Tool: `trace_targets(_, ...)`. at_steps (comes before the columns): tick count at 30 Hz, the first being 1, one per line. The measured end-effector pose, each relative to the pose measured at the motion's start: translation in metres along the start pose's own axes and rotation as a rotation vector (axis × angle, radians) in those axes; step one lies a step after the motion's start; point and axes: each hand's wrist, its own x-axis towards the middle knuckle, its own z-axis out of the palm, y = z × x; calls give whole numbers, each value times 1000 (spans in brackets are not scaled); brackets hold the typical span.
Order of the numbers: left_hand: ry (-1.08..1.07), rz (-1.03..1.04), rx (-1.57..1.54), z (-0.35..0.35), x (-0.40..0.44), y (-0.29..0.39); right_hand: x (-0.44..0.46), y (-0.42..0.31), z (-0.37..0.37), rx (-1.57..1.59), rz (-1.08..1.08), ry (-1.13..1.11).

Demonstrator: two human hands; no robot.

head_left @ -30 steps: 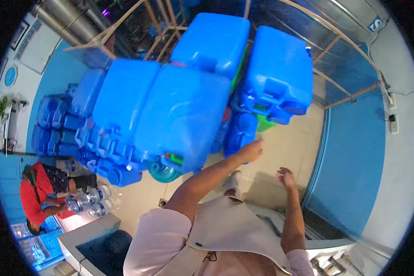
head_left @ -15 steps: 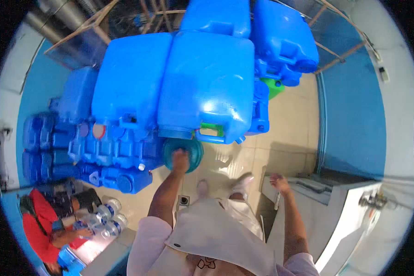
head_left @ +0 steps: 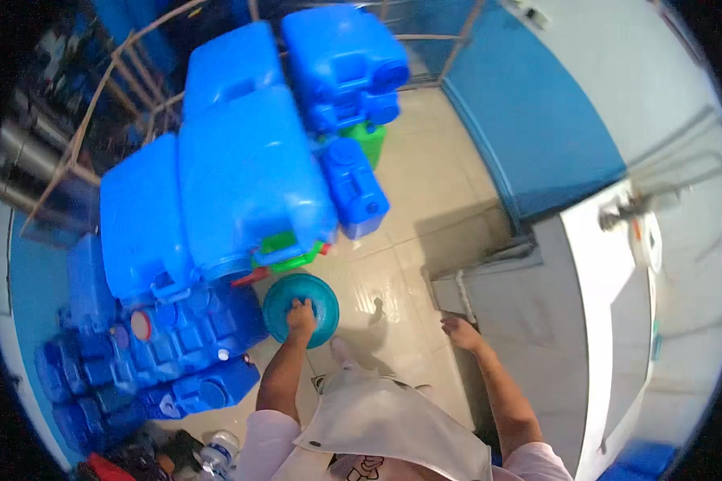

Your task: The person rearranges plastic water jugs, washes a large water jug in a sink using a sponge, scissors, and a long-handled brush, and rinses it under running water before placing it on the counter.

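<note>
A round teal basin (head_left: 329, 325) is on the tiled floor, just in front of the stacked blue jugs. My left hand (head_left: 301, 319) reaches down over its middle, fingers drawn together; whatever they may hold is too small to make out. Off to the right, my right hand (head_left: 460, 330) hangs near the side of a pale counter, loosely open with nothing visible in it. Close beyond the basin's rim stand a big blue jug (head_left: 245, 176) and a green container (head_left: 293, 260), partly hidden under the jug's handle.
More blue jugs (head_left: 140, 220) crowd the left side, with smaller blue containers (head_left: 217, 385) lower down. A blue container (head_left: 353, 188) stands beyond the basin. The pale counter (head_left: 529, 321) borders my right. Clear bottles (head_left: 219, 453) and part of another person show at lower left.
My view has turned to the right, so the jugs and basin appear further left and lower. My left hand stays over the basin; my right hand stays by the counter.
</note>
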Motion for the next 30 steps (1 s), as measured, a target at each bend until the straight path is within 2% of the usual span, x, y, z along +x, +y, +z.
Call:
trace_targets(1, -25, 70, 0, -13, -9, 18, -22, -28, -16, -138, -8, 17)
trace_targets(2, -54, 141, 10, -28, -23, 33, -44, -41, -28, -106, -6, 53)
trace_targets(5, -92, 410, 127, -143, -86, 93, -112, -50, -92, 97, -183, 135)
trace_targets(8, -117, 754, 72, -298, -185, 159, -217, -61, -165, 432, -270, 191)
trace_targets(10, -45, 833, 8, -408, -282, 208, -279, -38, -203, 559, -426, 307)
trace_targets(11, 135, 1023, -92, -446, -323, 225, -316, -27, -220, 721, -417, 348)
trace_targets(12, 233, 1033, -202, -483, -369, 246, -347, -7, -235, 734, -416, 404)
trace_targets(13, 469, 1098, -308, -506, -393, 257, -375, 14, -246, 826, -455, 475)
trace_targets(14, 345, 1060, -649, -523, -441, 281, -403, 34, -258, 911, -501, 548)
trace_targets(16, 351, 1393, -835, -570, -428, 296, -446, 74, -273, 1028, -486, 725)
trace_targets(17, 327, 1439, -824, -576, -436, 323, -462, 97, -277, 1078, -478, 794)
trace_targets(19, 458, 1501, -1305, -587, -448, 382, -485, 140, -285, 1138, -475, 909)
trace_targets(20, 423, 1539, -1303, -590, -448, 413, -495, 158, -287, 1209, -471, 962)
trace_targets(21, 524, 1655, -1143, -588, -450, 447, -505, 173, -290, 1276, -467, 1012)
trace_targets(23, 453, 1599, -1113, -573, -457, 518, -521, 200, -295, 1326, -455, 1093)
trace_targets(24, 419, 1652, -1096, -555, -457, 558, -524, 212, -298, 1366, -442, 1141)
trace_targets(28, 344, 1727, -1009, -451, -456, 706, -533, 266, -313, 1377, -333, 1381)
trace_targets(29, 462, 1815, -899, -421, -454, 741, -536, 275, -316, 1342, -247, 1479)
trace_targets(30, 344, 1856, -932, -387, -460, 772, -543, 283, -321, 1302, -164, 1572)
